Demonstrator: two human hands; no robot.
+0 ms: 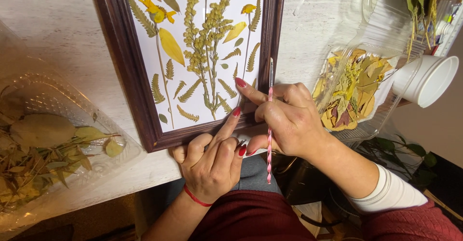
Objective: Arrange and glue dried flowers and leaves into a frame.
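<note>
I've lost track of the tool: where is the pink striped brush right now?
In the head view the pink striped brush is held upright in the right hand, right of centre, at the lower right corner of the dark wooden frame.

A pale, whitewashed wooden counter carries everything. A dark brown picture frame lies flat near its front edge, holding white backing covered with pressed yellow flowers and fern leaves. Toward the left edge sits a clear plastic tray of dried leaves, overhanging the front edge slightly. At the right edge lies another clear plastic container with yellow and red pressed leaves, and a white cup on its side just beside it.
</note>
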